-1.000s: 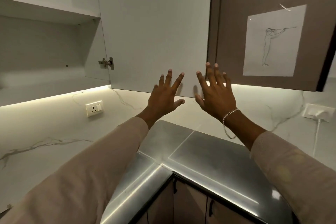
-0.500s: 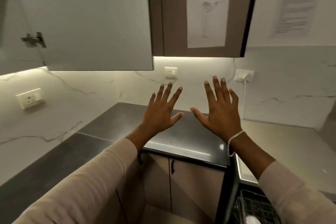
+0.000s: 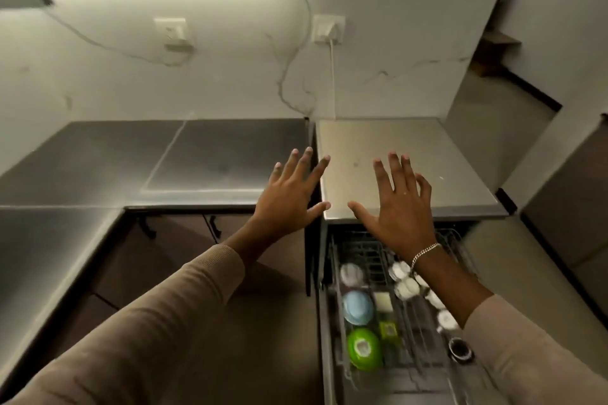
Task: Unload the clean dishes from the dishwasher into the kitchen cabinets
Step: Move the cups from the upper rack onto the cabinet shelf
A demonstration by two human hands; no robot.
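While our left hand (image 3: 289, 204) and right hand (image 3: 398, 217) hover spread flat, fingers straight, holding nothing, the rack (image 3: 365, 250) lies below them, nearer us. We see its blue bowl (image 3: 358, 307), green bowl (image 3: 363, 350) and cups (image 3: 406, 288) beside and under our right wrist; left hand is over the counter (image 3: 214, 168) edge, left of the rack.

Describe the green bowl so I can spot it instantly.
Find the pulled-out dishwasher rack at lower right. In its left row, the green bowl sits nearest the camera, beside the light blue bowl; it is the biggest bright green piece there.
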